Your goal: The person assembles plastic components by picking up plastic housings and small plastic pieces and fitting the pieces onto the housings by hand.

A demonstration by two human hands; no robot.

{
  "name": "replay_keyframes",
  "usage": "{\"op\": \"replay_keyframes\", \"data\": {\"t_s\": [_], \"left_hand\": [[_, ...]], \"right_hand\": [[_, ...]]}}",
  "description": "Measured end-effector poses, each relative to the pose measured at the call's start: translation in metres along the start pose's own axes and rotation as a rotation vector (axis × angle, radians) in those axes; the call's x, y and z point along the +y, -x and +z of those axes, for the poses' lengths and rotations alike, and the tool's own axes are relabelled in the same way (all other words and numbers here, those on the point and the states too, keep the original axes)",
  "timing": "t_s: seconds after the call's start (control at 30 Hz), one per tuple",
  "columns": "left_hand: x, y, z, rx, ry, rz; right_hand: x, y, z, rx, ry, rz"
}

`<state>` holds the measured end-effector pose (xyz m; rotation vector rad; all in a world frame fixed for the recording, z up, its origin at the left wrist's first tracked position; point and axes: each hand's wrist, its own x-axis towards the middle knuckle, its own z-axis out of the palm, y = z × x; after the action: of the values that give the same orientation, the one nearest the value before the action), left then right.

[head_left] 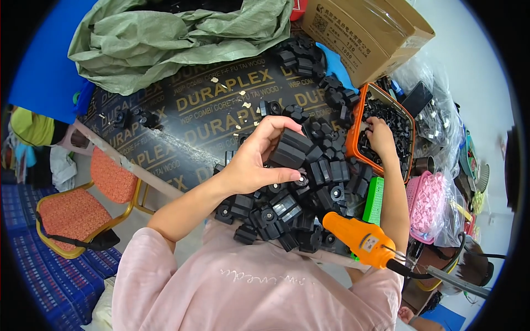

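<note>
My left hand [245,163] is closed around a black ribbed plastic housing [291,148], with the thumb along its near side. Below and beside it spreads a heap of similar black plastic housings [322,199], some showing a small round metal part. To the right, my right hand [381,137] reaches into an orange bin [351,144] filled with small black parts [395,124]. Its fingertips are bent down among these parts, so whether they pinch one is hidden.
An orange corded power tool [359,240] hangs close in front, tip over the heap. Nearby are a green basket [374,198], a pink basket [411,193] of pink pieces, a cardboard box [364,38], a green woven sack [165,44] and an orange-padded chair [77,218].
</note>
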<state>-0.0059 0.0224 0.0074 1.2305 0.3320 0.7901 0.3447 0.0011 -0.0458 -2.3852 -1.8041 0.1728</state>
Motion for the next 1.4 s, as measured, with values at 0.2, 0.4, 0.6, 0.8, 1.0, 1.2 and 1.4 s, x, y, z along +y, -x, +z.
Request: {"op": "replay_keyframes", "data": {"t_s": [0.2, 0.4, 0.6, 0.8, 1.0, 1.2, 1.4], "left_hand": [[0.004, 0.003, 0.001, -0.016, -0.07, 0.053], [0.019, 0.004, 0.004, -0.023, -0.584, 0.212], [0.015, 0.009, 0.012, 0.073, -0.492, 0.117], [0.021, 0.004, 0.008, -0.024, -0.816, 0.297], [0.008, 0.001, 0.012, -0.006, -0.306, 0.231], [0.006, -0.002, 0.021, 0.086, 0.622, -0.18], [0.003, -0.005, 0.021, 0.13, 0.516, -0.131]], "right_hand": [[0.0, 0.006, -0.017, -0.172, 0.181, 0.05], [-0.004, 0.02, -0.024, 0.196, 0.082, 0.042], [0.009, 0.016, -0.026, 0.337, -0.186, 0.12], [0.001, 0.024, -0.037, 0.252, -0.802, 0.276], [-0.083, 0.058, -0.071, -0.039, -1.512, 0.075], [-0.127, 0.072, -0.085, -0.335, -1.687, -0.017], [-0.14, 0.075, -0.092, -0.407, -1.625, 0.048]]}}
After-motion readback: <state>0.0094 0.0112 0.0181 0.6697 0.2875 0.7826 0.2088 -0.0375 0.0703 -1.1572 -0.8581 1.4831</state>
